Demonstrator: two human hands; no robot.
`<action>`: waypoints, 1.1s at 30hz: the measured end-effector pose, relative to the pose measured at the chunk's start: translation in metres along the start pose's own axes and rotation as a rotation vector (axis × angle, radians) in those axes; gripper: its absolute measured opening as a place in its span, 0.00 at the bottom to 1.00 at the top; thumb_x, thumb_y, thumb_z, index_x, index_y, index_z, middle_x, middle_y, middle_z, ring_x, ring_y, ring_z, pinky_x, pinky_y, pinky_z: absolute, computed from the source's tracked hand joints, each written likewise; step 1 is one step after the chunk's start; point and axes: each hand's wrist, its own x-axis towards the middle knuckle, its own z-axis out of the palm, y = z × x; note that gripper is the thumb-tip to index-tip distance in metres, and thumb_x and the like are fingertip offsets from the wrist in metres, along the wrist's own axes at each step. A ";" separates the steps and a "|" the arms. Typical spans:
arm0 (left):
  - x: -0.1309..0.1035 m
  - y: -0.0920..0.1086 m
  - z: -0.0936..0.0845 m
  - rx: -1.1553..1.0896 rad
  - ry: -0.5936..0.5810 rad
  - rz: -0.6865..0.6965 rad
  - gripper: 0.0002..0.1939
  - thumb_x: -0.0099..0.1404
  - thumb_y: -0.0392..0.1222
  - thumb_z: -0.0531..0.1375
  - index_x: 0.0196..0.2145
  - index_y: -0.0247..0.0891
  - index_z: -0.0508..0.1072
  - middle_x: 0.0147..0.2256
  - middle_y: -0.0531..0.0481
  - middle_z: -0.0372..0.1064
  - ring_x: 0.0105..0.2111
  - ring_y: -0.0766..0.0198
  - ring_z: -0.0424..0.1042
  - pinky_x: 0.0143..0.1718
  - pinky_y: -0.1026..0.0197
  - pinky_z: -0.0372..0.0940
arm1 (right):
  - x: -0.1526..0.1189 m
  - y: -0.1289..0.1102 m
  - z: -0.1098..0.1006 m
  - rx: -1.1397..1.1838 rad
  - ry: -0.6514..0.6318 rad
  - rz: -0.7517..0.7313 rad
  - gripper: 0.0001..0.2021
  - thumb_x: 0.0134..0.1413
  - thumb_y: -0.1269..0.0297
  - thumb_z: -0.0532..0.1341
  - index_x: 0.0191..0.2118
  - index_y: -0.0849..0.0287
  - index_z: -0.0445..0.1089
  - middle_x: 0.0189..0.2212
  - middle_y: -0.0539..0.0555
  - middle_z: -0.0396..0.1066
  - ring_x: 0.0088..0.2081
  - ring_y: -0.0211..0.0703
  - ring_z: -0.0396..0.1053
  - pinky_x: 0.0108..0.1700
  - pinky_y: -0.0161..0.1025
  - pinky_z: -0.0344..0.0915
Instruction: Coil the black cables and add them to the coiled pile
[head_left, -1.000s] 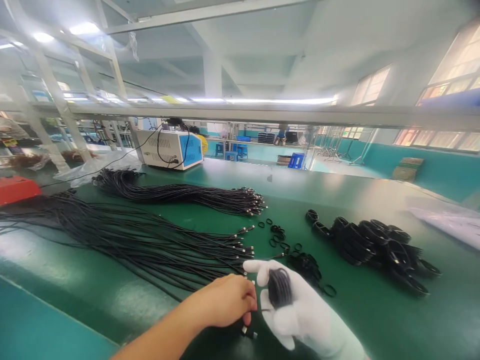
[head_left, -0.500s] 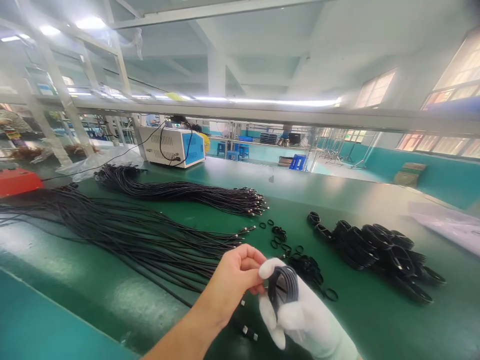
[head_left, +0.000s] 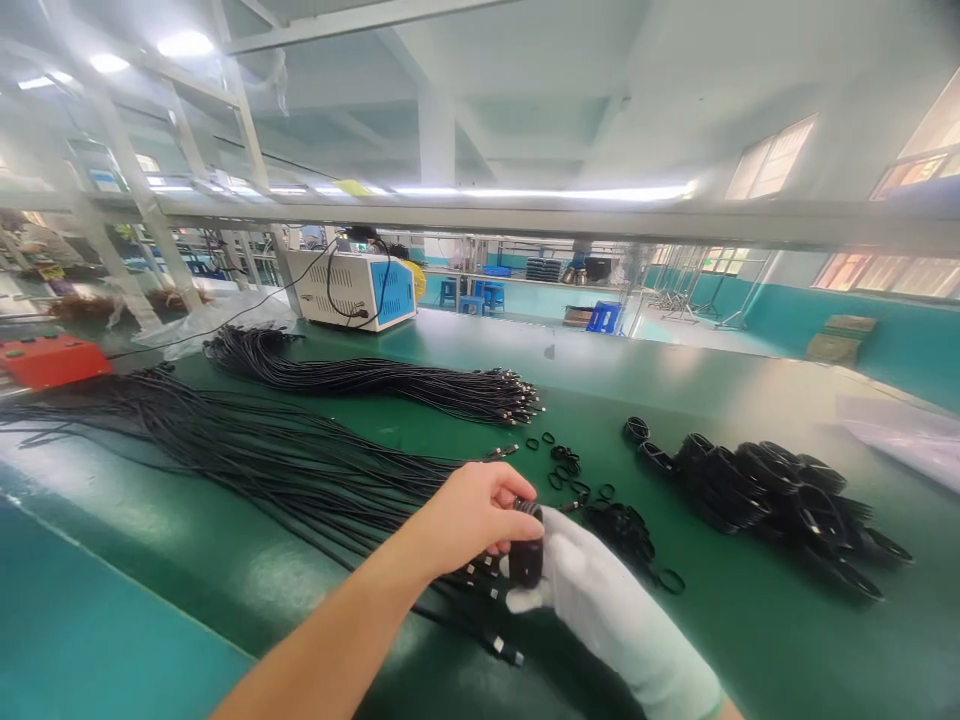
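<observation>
A coiled black cable (head_left: 527,550) is held between my two hands above the green table. My bare left hand (head_left: 480,515) pinches its upper left side with thumb and fingers. My right hand (head_left: 574,575), in a white glove, grips the coil from the right, its fingers partly hidden behind it. Under and left of my hands lie loose black cables (head_left: 300,480) with metal plugs at their near ends. Just right of the gloved hand is a pile of small black rings (head_left: 622,535), with several single rings (head_left: 566,460) scattered beyond.
Finished-looking cable coils (head_left: 772,490) are heaped at the right. A second cable bundle (head_left: 390,385) lies farther back. Behind it stand a white and blue machine (head_left: 352,290) and, at left, a red box (head_left: 52,360). A clear plastic sheet (head_left: 900,445) lies at the right edge.
The coil has turned from showing its open loop to showing its narrow side. My left hand has shifted onto the coil's upper part, and the gloved fingers have moved partly behind it.
</observation>
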 end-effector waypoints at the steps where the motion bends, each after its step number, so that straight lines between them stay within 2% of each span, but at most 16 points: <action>1: 0.002 -0.003 0.002 -0.013 0.048 -0.036 0.17 0.51 0.41 0.63 0.40 0.34 0.71 0.22 0.56 0.64 0.20 0.67 0.65 0.21 0.65 0.62 | 0.002 -0.001 0.001 -0.105 0.092 -0.029 0.29 0.44 0.56 0.66 0.51 0.59 0.60 0.42 0.58 0.66 0.39 0.45 0.67 0.32 0.39 0.70; 3: 0.004 -0.008 0.006 -0.051 0.152 -0.057 0.16 0.54 0.42 0.61 0.40 0.33 0.69 0.20 0.56 0.64 0.19 0.67 0.66 0.21 0.64 0.63 | 0.005 -0.002 0.002 -0.231 0.216 -0.034 0.35 0.38 0.61 0.70 0.53 0.57 0.56 0.42 0.58 0.65 0.37 0.45 0.68 0.31 0.40 0.70; 5: 0.000 -0.014 0.009 -0.113 0.245 -0.034 0.12 0.58 0.43 0.57 0.38 0.34 0.68 0.23 0.53 0.67 0.19 0.68 0.66 0.20 0.65 0.63 | 0.005 -0.002 0.002 -0.207 0.231 -0.008 0.32 0.40 0.60 0.68 0.52 0.58 0.57 0.44 0.59 0.64 0.38 0.47 0.69 0.33 0.43 0.70; 6: -0.003 -0.017 0.011 -0.154 0.253 -0.030 0.10 0.59 0.43 0.56 0.36 0.34 0.68 0.24 0.52 0.67 0.19 0.69 0.65 0.20 0.66 0.62 | 0.004 -0.002 0.002 -0.169 0.201 0.005 0.30 0.40 0.59 0.68 0.51 0.59 0.58 0.45 0.60 0.63 0.39 0.49 0.69 0.35 0.45 0.70; 10: -0.016 -0.027 0.018 -0.296 0.093 -0.070 0.06 0.56 0.39 0.59 0.27 0.34 0.66 0.21 0.55 0.63 0.18 0.72 0.61 0.18 0.70 0.58 | 0.003 0.001 -0.001 -0.097 0.118 0.027 0.30 0.38 0.61 0.69 0.49 0.60 0.59 0.43 0.59 0.65 0.41 0.51 0.69 0.39 0.51 0.69; 13: -0.021 -0.032 0.024 -0.333 0.088 -0.056 0.06 0.54 0.37 0.59 0.25 0.34 0.65 0.20 0.56 0.62 0.19 0.73 0.59 0.20 0.70 0.56 | 0.004 0.005 0.000 -0.070 0.089 0.041 0.29 0.37 0.65 0.71 0.47 0.61 0.61 0.42 0.57 0.66 0.39 0.47 0.68 0.41 0.48 0.67; 17: -0.022 -0.034 0.022 -0.349 0.017 -0.007 0.04 0.56 0.37 0.56 0.26 0.33 0.67 0.21 0.55 0.63 0.22 0.72 0.61 0.25 0.68 0.58 | 0.003 0.009 0.002 0.043 -0.017 0.016 0.23 0.44 0.66 0.68 0.47 0.63 0.63 0.35 0.55 0.66 0.35 0.40 0.67 0.37 0.40 0.66; 20: -0.021 -0.034 0.018 -0.260 -0.003 -0.031 0.07 0.58 0.39 0.54 0.25 0.34 0.66 0.20 0.55 0.62 0.21 0.70 0.61 0.24 0.66 0.58 | 0.002 0.010 0.004 0.069 0.018 0.012 0.22 0.44 0.67 0.67 0.46 0.64 0.63 0.36 0.55 0.66 0.36 0.40 0.67 0.38 0.41 0.67; 21: -0.022 -0.034 0.017 -0.172 0.047 -0.038 0.08 0.59 0.40 0.54 0.25 0.35 0.66 0.20 0.54 0.63 0.21 0.69 0.62 0.24 0.66 0.59 | 0.002 0.010 0.005 0.078 0.030 0.018 0.22 0.45 0.67 0.67 0.47 0.63 0.63 0.38 0.56 0.65 0.37 0.42 0.67 0.40 0.43 0.67; 23: -0.023 -0.036 0.017 0.072 0.250 0.017 0.06 0.60 0.39 0.54 0.29 0.36 0.69 0.25 0.52 0.67 0.23 0.67 0.65 0.25 0.64 0.61 | 0.002 0.010 0.007 0.100 0.039 0.035 0.22 0.46 0.67 0.66 0.48 0.61 0.62 0.44 0.58 0.64 0.42 0.45 0.67 0.43 0.46 0.66; 24: -0.024 -0.038 0.018 0.205 0.368 0.096 0.06 0.59 0.37 0.54 0.34 0.37 0.71 0.30 0.50 0.69 0.26 0.65 0.67 0.28 0.63 0.62 | 0.002 0.010 0.008 0.103 0.046 0.043 0.22 0.46 0.67 0.66 0.48 0.60 0.62 0.46 0.58 0.62 0.44 0.47 0.66 0.43 0.46 0.67; 26: -0.024 -0.045 0.022 0.427 0.543 0.339 0.16 0.57 0.29 0.54 0.41 0.40 0.71 0.39 0.49 0.69 0.32 0.64 0.69 0.35 0.61 0.64 | 0.002 0.010 0.011 0.084 0.070 0.056 0.24 0.44 0.66 0.67 0.49 0.60 0.62 0.46 0.58 0.62 0.44 0.48 0.65 0.40 0.44 0.68; 27: -0.023 -0.050 0.024 0.503 0.584 0.461 0.18 0.56 0.27 0.53 0.42 0.40 0.71 0.39 0.49 0.69 0.34 0.63 0.69 0.37 0.61 0.64 | 0.001 0.011 0.013 0.072 0.076 0.057 0.25 0.42 0.66 0.68 0.48 0.60 0.63 0.44 0.57 0.63 0.43 0.47 0.65 0.38 0.43 0.68; 29: -0.019 -0.058 0.027 0.583 0.626 0.631 0.16 0.58 0.25 0.51 0.38 0.39 0.73 0.34 0.49 0.70 0.34 0.64 0.69 0.37 0.62 0.65 | 0.001 0.011 0.015 0.061 0.070 0.063 0.26 0.42 0.65 0.68 0.49 0.59 0.63 0.42 0.56 0.63 0.42 0.46 0.66 0.37 0.43 0.69; 31: -0.016 -0.062 0.027 0.576 0.655 0.676 0.14 0.60 0.26 0.51 0.36 0.37 0.74 0.30 0.50 0.70 0.31 0.65 0.69 0.35 0.64 0.65 | 0.000 0.009 0.017 0.069 0.055 0.068 0.25 0.43 0.64 0.67 0.49 0.59 0.62 0.44 0.57 0.63 0.43 0.47 0.65 0.39 0.44 0.69; 33: -0.013 -0.061 0.025 0.535 0.628 0.642 0.15 0.58 0.24 0.52 0.38 0.37 0.74 0.32 0.50 0.71 0.33 0.65 0.70 0.36 0.65 0.65 | 0.000 0.008 0.018 0.071 0.070 0.068 0.25 0.43 0.64 0.68 0.49 0.59 0.63 0.46 0.57 0.62 0.45 0.48 0.65 0.40 0.44 0.68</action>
